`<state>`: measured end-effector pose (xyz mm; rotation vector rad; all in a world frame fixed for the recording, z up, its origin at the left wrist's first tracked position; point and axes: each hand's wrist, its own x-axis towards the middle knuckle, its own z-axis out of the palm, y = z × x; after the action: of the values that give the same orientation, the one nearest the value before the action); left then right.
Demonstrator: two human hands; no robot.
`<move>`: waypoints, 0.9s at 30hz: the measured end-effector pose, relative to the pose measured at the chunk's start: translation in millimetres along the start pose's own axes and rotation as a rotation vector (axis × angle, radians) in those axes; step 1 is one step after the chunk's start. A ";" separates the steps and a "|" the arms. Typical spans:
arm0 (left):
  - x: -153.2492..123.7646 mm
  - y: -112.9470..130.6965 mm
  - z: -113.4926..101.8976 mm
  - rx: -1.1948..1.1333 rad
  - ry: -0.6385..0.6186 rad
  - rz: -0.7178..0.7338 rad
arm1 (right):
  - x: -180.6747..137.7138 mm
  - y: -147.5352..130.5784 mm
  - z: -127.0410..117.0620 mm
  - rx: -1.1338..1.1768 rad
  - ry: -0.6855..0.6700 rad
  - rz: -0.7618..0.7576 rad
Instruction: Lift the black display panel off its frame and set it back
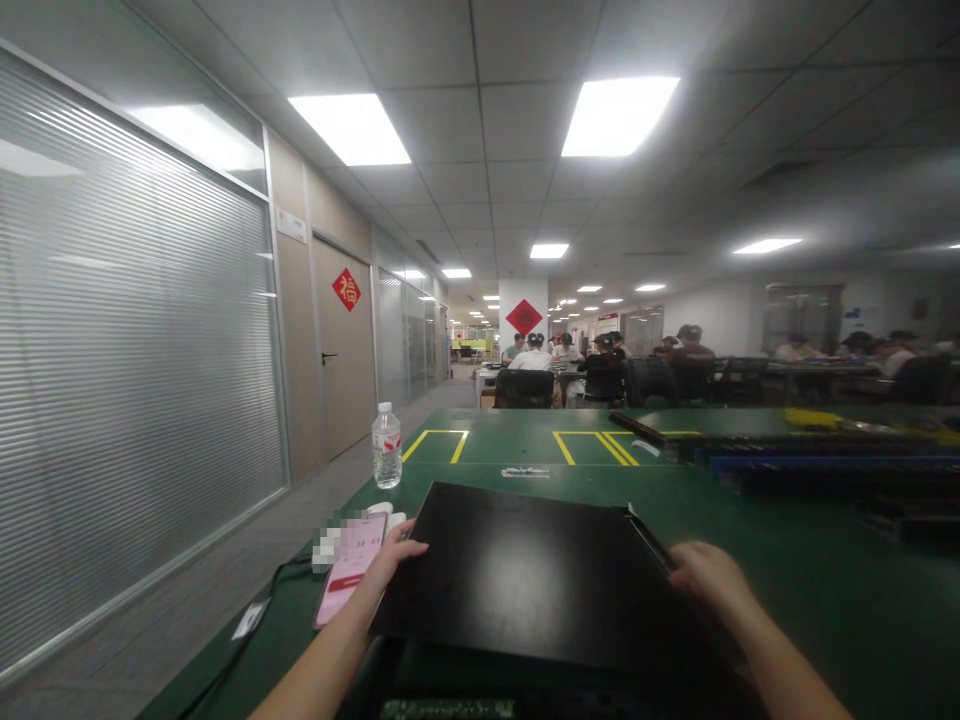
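Note:
A flat black panel (517, 580) with a glossy sheen is held up, slightly tilted, above the near part of the green table. My left hand (397, 560) grips its left edge, thumb on top and fingers underneath. At the right edge my right hand (712, 582) is closed on the panel, a little blurred. A narrow dark strip (649, 540) runs along that side; I cannot tell whether it is part of the panel. Below the near edge lies a dark object with a green, circuit-board-like strip (450, 708), mostly hidden. A lit phone (352, 565) lies just left of my left hand.
The green table (480, 450) bears yellow tape outlines. A water bottle (387, 448) stands at its left edge, with a black cable (259, 605) nearer. Long dark and blue bars (795, 465) lie at the right. Several people sit at tables further back.

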<state>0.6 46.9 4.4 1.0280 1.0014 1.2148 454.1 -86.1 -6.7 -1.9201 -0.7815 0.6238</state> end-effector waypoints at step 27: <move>-7.6 16.7 -4.3 0.126 0.007 0.009 | 18.1 15.2 4.5 -0.105 -0.018 -0.059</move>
<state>-8.1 40.7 19.9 1.1280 1.0913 1.1750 467.0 -75.6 -24.1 -1.9812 -0.8948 0.5741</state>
